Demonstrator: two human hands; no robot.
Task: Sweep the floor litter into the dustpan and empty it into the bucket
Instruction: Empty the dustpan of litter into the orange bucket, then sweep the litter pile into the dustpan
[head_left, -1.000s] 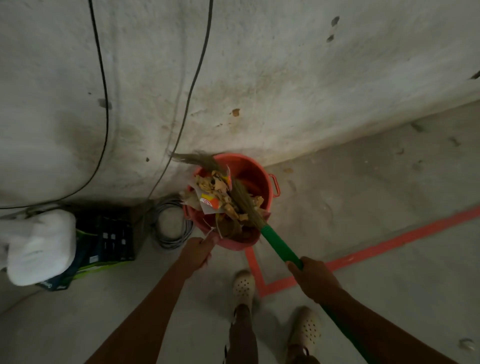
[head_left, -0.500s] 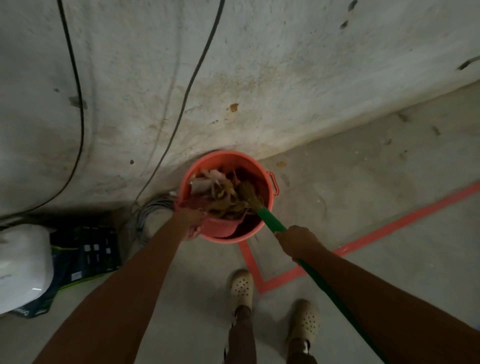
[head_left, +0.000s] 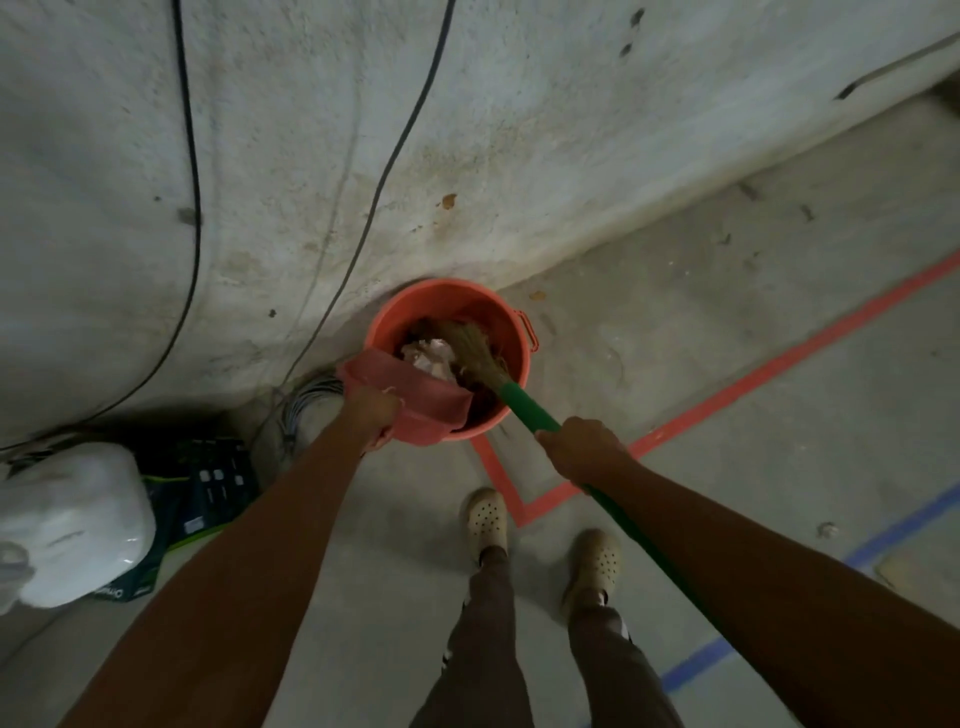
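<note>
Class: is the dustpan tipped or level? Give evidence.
Tipped. The left hand holds the dustpan slanted over the rim of the bucket; litter lies inside it.

Dustpan (head_left: 410, 395) and broom (head_left: 475, 358) crowd the bucket (head_left: 514, 374) mouth; wall (head_left: 467, 130) blocks behind.

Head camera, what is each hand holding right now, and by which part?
The left hand grips the dustpan by its near end; the right hand grips the broom on its green handle.
</note>
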